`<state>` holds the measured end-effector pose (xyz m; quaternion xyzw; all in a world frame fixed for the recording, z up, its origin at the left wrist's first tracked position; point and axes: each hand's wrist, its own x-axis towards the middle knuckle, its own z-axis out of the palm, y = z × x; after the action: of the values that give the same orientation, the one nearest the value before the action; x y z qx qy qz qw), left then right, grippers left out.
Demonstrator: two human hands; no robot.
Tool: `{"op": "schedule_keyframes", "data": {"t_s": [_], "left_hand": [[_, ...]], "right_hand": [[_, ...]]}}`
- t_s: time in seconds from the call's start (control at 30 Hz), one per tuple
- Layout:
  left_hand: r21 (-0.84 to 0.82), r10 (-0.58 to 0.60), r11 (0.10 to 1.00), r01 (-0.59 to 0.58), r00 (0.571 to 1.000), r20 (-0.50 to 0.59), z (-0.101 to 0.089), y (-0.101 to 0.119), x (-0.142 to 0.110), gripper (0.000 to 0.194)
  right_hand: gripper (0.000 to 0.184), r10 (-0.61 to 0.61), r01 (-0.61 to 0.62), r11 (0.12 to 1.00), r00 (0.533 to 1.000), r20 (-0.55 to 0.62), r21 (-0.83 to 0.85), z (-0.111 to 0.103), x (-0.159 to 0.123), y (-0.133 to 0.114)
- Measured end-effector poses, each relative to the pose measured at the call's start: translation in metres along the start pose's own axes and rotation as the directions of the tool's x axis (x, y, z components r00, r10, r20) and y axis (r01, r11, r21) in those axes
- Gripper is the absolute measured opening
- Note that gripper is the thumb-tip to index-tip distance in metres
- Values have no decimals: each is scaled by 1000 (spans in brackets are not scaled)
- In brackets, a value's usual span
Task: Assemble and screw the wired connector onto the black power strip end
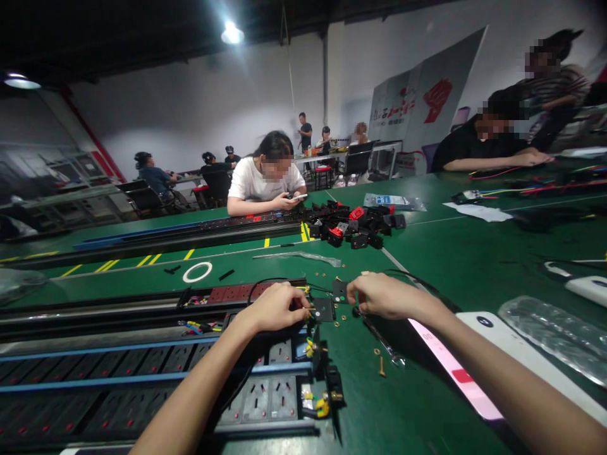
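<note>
My left hand (277, 308) is closed in a pinch at the end of a black power strip, beside a small black end plate (325, 309). A thin brass-coloured bit shows at its fingertips, too small to name. My right hand (386, 296), fingers curled together, is by a second black plate (339, 291); whatever it grips is hidden. Below that hand lies a metal wrench (386, 341). Small brass nuts (337, 324) are scattered between the hands, and a brass screw (382, 366) lies nearer me. Several socket strips (256, 401) stretch out to the left, with yellow-sleeved wires (322, 406) at their ends.
A pile of black and red parts (355, 222) lies farther back. A white ring (197, 272) rests left of centre. On the right are a pink box (462, 373), a white device (526, 360) and clear plastic packaging (554, 335). A person (265, 174) sits opposite with a phone.
</note>
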<state>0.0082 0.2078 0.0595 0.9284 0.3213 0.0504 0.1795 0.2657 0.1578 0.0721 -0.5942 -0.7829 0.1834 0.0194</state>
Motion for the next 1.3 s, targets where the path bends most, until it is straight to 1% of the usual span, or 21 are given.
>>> {"op": "schedule_keyframes", "data": {"t_s": [0.1,0.2,0.27,0.3,0.33,0.43,0.5,0.53,0.63,0.7,0.77,0.83,0.9,0.97,1.03,1.1,1.17,1.23,1.3], "left_hand": [[-4,16,1000,-16,1000,10,-2,0,-1,16],[-1,13,1000,-13,1000,23,-3,0,-1,16],[6,8,1000,-9,1000,28,-3,-1,-1,17],[7,9,1000,-9,1000,28,-2,-1,-1,17],[5,12,1000,-12,1000,25,-2,-1,-1,17],[-5,17,1000,-17,1000,16,-1,0,-2,17],[-6,12,1000,-12,1000,6,0,1,-2,17],[-9,11,1000,-11,1000,5,1,1,-2,17],[-31,24,999,-23,1000,13,2,2,-1,18],[-48,34,998,-33,999,17,3,2,-1,18],[-57,41,998,-40,999,14,3,2,-1,17],[-57,45,997,-44,999,12,4,2,-1,17],[-50,46,998,-46,999,9,5,2,-1,17],[-40,48,998,-48,999,0,6,3,-1,17],[-32,51,998,-52,999,-10,8,4,-2,16],[-36,48,998,-49,999,-15,10,5,-2,15],[-42,45,998,-46,999,-15,11,7,-2,14],[-40,44,998,-44,999,-15,12,7,-2,15],[-35,44,998,-44,999,-15,12,8,-2,15]], "right_hand": [[25,-34,34,999,999,9,21,11,5,-6],[31,-164,163,983,986,0,83,22,8,-18],[33,-222,218,973,974,42,81,24,8,-22],[34,-222,218,974,973,62,68,23,8,-21],[35,-205,202,978,976,73,50,20,7,-18],[35,-113,113,994,992,53,8,4,2,1],[30,-34,35,999,995,97,-8,-7,-3,13],[26,-14,15,1000,989,145,-3,-10,-6,16],[20,13,-17,1000,961,278,9,-14,-14,13],[21,12,-5,1000,953,302,-23,-12,-18,4],[23,25,-5,998,958,287,-68,-11,-18,-3],[20,68,-36,992,964,258,-123,-11,-17,-2],[15,126,-85,980,966,228,-181,-12,-13,8],[15,171,-134,971,968,186,-197,-13,-9,25],[22,187,-172,975,977,101,-143,-13,-2,42],[27,197,-192,976,980,34,-105,-12,5,52],[28,146,-148,986,989,-31,-82,-7,11,54],[32,49,-51,999,995,-81,-19,-1,17,47],[36,-53,60,995,994,-91,81,5,20,38]]}}
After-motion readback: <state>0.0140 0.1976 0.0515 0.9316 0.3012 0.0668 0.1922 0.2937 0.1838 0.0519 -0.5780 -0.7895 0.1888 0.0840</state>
